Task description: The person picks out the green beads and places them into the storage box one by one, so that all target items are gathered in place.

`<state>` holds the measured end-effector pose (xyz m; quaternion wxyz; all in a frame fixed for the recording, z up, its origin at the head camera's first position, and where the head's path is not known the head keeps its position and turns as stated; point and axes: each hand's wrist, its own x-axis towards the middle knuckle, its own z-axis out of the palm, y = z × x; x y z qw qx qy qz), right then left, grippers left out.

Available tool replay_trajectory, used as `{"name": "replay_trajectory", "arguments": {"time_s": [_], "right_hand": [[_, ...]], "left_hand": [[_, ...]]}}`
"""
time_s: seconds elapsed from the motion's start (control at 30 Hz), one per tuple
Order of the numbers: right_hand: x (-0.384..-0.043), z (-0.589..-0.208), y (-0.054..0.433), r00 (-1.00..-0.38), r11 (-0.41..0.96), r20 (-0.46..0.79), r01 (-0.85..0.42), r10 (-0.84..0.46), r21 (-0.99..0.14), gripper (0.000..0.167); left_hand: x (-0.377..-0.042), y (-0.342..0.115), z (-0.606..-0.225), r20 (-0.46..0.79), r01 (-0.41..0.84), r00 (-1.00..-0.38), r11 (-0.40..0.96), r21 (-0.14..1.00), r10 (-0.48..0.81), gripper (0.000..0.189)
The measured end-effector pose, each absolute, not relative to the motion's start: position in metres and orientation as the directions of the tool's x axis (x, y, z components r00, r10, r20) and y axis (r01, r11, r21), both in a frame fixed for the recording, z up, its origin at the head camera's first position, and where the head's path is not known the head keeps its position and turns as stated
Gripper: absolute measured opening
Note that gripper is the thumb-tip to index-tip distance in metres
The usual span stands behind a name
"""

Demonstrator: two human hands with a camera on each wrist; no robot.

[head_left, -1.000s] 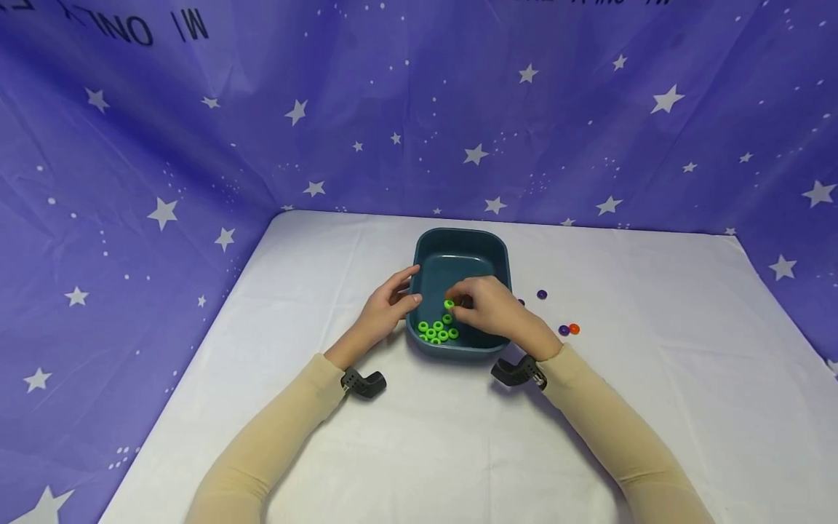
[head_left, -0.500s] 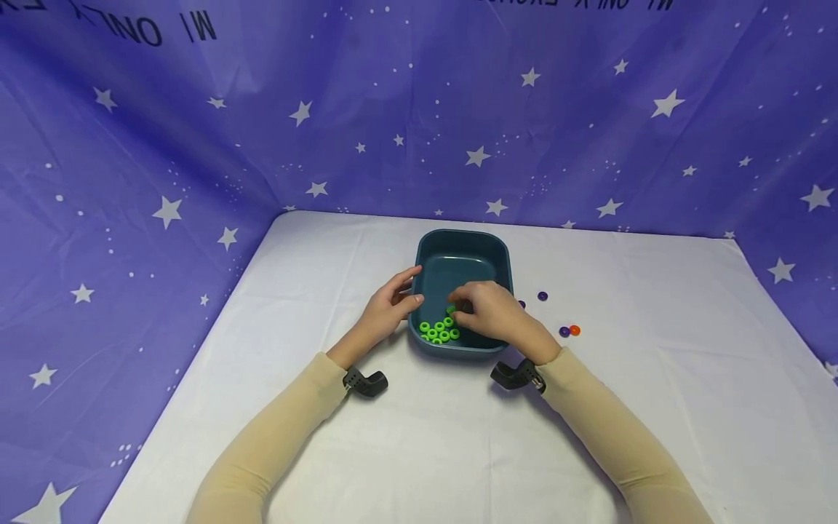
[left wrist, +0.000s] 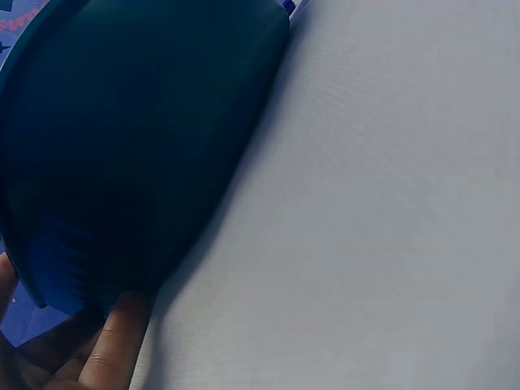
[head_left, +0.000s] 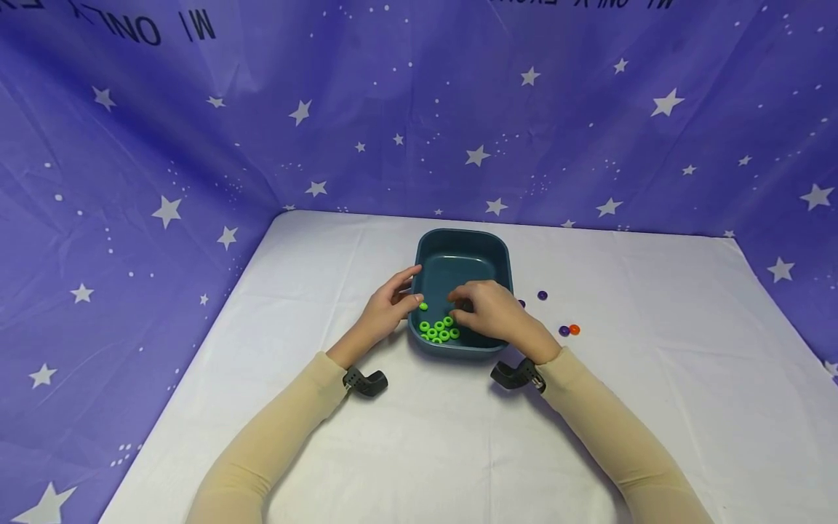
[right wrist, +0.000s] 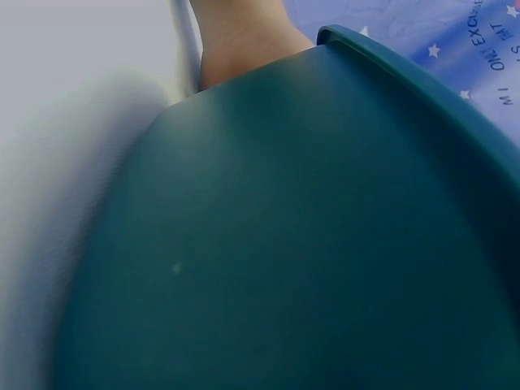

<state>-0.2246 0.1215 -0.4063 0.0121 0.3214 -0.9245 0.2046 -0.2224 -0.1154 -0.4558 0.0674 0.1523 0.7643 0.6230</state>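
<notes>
A dark teal bin (head_left: pixel 461 351) stands on the table with several green ring-shaped beads (head_left: pixel 444 335) in its near left corner. One green bead (head_left: pixel 423 306) is apart from these, by the left wall beside my left thumb. My left hand (head_left: pixel 384 309) rests against the bin's left side, thumb and index tip at the rim; in the left wrist view a finger (left wrist: pixel 118 345) touches the outer wall. My right hand (head_left: pixel 487 309) reaches over the right rim into the bin. Its fingers are bent, thumb and index apart, with no bead showing between them. The right wrist view shows mainly the bin's outer wall (right wrist: pixel 244 227).
To the right of the bin lie a purple bead (head_left: pixel 543 295), another purple bead (head_left: pixel 564 331) touching an orange bead (head_left: pixel 574 330), and a purple one partly hidden at the bin's side. A purple starry cloth (head_left: pixel 393 109) hangs behind the white-covered table (head_left: pixel 432 437).
A green bead at my right fingertips has left them and now sits by the bin's left wall. My right hand has lowered slightly; my left hand has stayed at the rim.
</notes>
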Motion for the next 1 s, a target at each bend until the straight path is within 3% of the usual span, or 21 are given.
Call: {"name": "replay_trajectory", "arguments": {"time_s": [0.5, 0.77, 1.0], "right_hand": [[-0.227, -0.408, 0.120, -0.781, 0.683, 0.166, -0.612, -0.602, -0.400, 0.026], [-0.229, -0.410, 0.124, -0.746, 0.580, 0.282, -0.653, -0.603, -0.488, 0.022], [-0.227, -0.405, 0.147, -0.772, 0.560, 0.367, -0.632, -0.519, -0.536, 0.023]], "left_hand": [[-0.220, -0.118, -0.456, 0.079, 0.133, -0.949, 0.161, 0.978, 0.305, 0.060], [-0.219, -0.118, -0.459, 0.074, 0.129, -0.955, 0.176, 0.976, 0.288, 0.059], [-0.215, -0.118, -0.458, 0.101, 0.176, -0.955, 0.255, 0.951, 0.280, 0.061]]}}
